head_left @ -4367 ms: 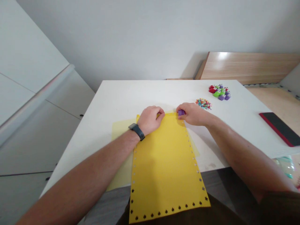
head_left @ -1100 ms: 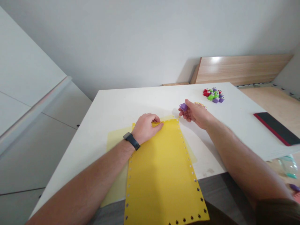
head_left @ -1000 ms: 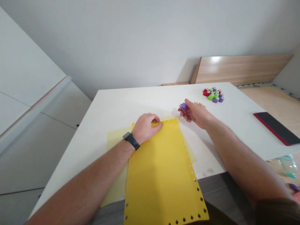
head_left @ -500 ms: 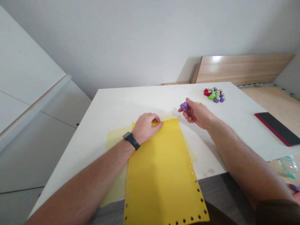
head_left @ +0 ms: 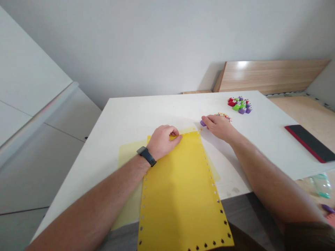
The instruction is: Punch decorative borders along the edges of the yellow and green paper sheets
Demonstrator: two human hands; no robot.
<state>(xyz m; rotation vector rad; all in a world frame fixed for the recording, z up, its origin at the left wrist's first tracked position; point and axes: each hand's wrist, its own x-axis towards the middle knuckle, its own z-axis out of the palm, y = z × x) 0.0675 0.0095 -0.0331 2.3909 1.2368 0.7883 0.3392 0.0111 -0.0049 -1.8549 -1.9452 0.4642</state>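
"Paper nearest the wearer, what does it look like?"

"It's a yellow sheet [head_left: 183, 188], running from over the lap onto the white table [head_left: 146, 109]. Small cut-out shapes line its left and right sides, with more along the near edge."

"Anything under it?"

"Yes, a pale yellow sheet [head_left: 128, 174], showing mostly at the left, with a narrow strip at the right."

"And the hands?"

"The left hand [head_left: 164, 142] is closed at the yellow sheet's far edge, pinching it between thumb and curled fingers. A dark watch [head_left: 146, 156] sits on that wrist. The right hand [head_left: 219, 127] is closed around a purple punch [head_left: 203, 123], just beyond the sheet's far right corner. Fingers cover most of the punch, so I can't tell whether it is pressed."

"What lies off to the right?"

"A clear plastic container [head_left: 321, 185] below table level, and a black and red flat object [head_left: 310, 143] at the table's right side."

"Further back?"

"Tiny multicoloured bits [head_left: 226, 116] lie in a pile just behind the right hand, partly hidden by it. Past them, near the far right corner of the table, there's a cluster of red, green and purple punches [head_left: 240, 105], packed close together."

"And farthest?"

"A wood-grain board [head_left: 272, 76], leaning, and the pale wall [head_left: 157, 45]."
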